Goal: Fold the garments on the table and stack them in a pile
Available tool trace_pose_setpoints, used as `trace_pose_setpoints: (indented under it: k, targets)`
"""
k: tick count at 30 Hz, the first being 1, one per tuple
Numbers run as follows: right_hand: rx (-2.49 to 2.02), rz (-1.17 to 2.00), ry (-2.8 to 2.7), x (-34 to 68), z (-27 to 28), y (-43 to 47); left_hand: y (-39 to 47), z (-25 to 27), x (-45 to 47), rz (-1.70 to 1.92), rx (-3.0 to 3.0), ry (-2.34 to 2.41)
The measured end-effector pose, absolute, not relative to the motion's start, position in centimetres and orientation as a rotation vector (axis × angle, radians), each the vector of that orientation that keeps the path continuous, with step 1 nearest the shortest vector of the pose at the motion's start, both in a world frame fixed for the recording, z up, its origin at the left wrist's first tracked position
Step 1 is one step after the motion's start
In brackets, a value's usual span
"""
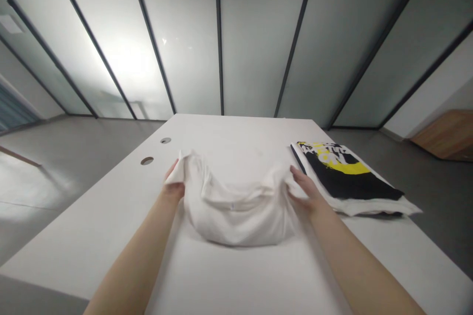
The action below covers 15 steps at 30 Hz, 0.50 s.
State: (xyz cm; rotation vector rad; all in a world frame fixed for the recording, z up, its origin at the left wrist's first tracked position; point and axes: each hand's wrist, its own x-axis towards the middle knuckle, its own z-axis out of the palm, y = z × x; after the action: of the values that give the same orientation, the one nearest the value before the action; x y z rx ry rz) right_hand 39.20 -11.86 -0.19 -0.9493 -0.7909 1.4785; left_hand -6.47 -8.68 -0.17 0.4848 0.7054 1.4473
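Note:
A white T-shirt (240, 221) hangs in a sagging curve between my two hands, low over the white table (236, 280). My left hand (175, 184) grips its left end, with a flap of cloth folded over the fingers. At the other end, my right hand (305, 194) holds the cloth, thumb and fingers closing on it; its edges are slightly blurred. Inside the neckline a small label (232, 206) shows. The lower part of the shirt is bunched or folded underneath, and I cannot make out its full shape.
A stack of folded shirts (343, 172) lies near the table's right edge, the top one printed black, yellow and white. Two round cable holes (147, 161) sit at the left side. Frosted glass panels (254, 39) stand behind the table. A wooden piece (447, 135) is at far right.

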Motion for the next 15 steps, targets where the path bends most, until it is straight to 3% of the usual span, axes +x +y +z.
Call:
trace_pose_setpoints:
  k: [5,9,11,15]
  targets:
    - [-0.943,1.247,-0.543,37.6,-1.1,-8.4,-6.7,0.1,-4.6,1.540,0.533,1.027]
    - [-1.094,1.087,-0.884,36.6,-3.0,-9.1,-7.5,-0.9,-3.1,1.615,0.917,1.290]
    - [-1.204,0.963,-1.189,35.6,-3.6,-9.7,-8.5,-1.1,-1.8,1.458,1.282,1.445]
    - [-1.473,0.555,-1.910,33.6,-3.7,-10.8,-10.8,-0.5,1.1,0.802,2.007,1.746]
